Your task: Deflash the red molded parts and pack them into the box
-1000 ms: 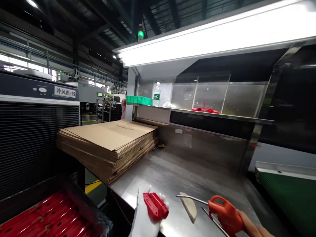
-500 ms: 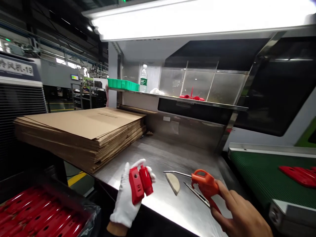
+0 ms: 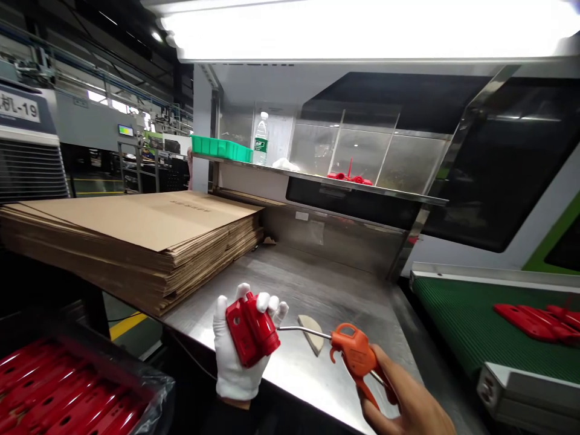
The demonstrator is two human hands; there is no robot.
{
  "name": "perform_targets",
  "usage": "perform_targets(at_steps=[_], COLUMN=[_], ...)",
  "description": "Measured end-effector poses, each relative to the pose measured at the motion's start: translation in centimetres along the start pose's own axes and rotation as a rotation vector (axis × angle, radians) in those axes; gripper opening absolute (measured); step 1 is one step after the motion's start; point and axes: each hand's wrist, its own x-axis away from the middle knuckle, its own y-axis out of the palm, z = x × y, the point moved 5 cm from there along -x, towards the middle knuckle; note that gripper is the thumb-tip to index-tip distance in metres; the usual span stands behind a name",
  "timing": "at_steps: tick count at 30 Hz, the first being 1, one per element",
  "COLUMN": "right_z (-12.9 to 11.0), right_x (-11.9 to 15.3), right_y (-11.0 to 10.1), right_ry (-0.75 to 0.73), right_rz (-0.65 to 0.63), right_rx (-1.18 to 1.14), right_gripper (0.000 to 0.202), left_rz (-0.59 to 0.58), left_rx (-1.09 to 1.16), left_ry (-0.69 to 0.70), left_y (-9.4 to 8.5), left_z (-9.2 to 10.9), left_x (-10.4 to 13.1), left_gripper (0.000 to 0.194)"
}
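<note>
My left hand (image 3: 240, 356), in a white glove, holds a glossy red plastic housing (image 3: 251, 329) with a round hole in one face and a cylindrical side. My gloved fingers curl over its top and right side. My bare right hand (image 3: 408, 393) is wrapped around the handle of an orange air blow gun (image 3: 356, 350). The gun's thin metal nozzle (image 3: 303, 329) points left, its tip close to the housing and my left fingertips. A beige half-round pad (image 3: 312, 343) lies on the metal table behind the nozzle.
Stacked cardboard sheets (image 3: 136, 241) cover the table's left side. A bin of red parts (image 3: 77, 386) stands at lower left. On the right, a green conveyor belt (image 3: 453, 314) carries red mouldings (image 3: 534, 323). The shelf (image 3: 308, 178) holds a green tray (image 3: 222, 148) and a bottle (image 3: 261, 142).
The blow gun has moved left, bringing its nozzle to the red housing. My left hand has turned the housing, and its fingers now curl over it. The view has shifted slightly.
</note>
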Motion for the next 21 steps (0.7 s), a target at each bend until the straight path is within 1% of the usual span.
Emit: perform_targets(at_steps=[2, 4, 6, 8, 9, 11, 14, 17, 19, 21], right_z=[0.2, 0.4, 0.4, 0.2, 0.2, 0.1, 0.1, 0.5, 1.6, 3.5], right_x=[0.0, -0.3, -0.7, -1.1, -1.3, -1.6, -1.7, -1.6, -1.8, -2.4], right_y=[-0.3, -1.0, -1.7, -2.3, -2.6, -2.9, -3.1, -3.1, -2.6, -1.5], right_ry=[0.045, 0.037, -0.023, -0.078, -0.09, -0.103, -0.144, -0.155, -0.076, 0.067], right_rz=[0.014, 0.054, 0.099, 0.13, 0.137, 0.136, 0.111, 0.082, 0.008, -0.15], right_rx=[0.041, 0.107, 0.176, 0.239, 0.263, 0.288, 0.279, 0.243, 0.174, 0.044], right_gripper=[0.058, 0.059, 0.062, 0.065, 0.066, 0.067, 0.069, 0.07, 0.068, 0.064], left_rz=[0.016, 0.031, 0.037, 0.013, -0.005, -0.039, -0.048, -0.014, 0.025, 0.049], left_rx=[-0.076, -0.236, -0.519, -0.849, -0.973, -1.126, -1.163, -1.082, -0.951, -0.778], left_ry=[-0.009, -0.011, -0.037, -0.089, -0.115, -0.148, -0.162, -0.167, -0.168, -0.188], left_y=[0.2, 0.3, 0.4, 0.2, 0.1, -0.5, -1.3, -1.3, -0.9, -0.4], left_z=[0.3, 0.7, 1.0, 1.0, 1.1, 1.3, 1.9, 2.4, 2.6, 2.4], left_x=[0.0, 0.2, 0.5, 0.7, 0.8, 0.5, -0.4, -0.8, -0.6, -0.1], left_gripper=[0.036, 0.042, 0.05, 0.057, 0.06, 0.061, 0.054, 0.041, 0.032, 0.032])
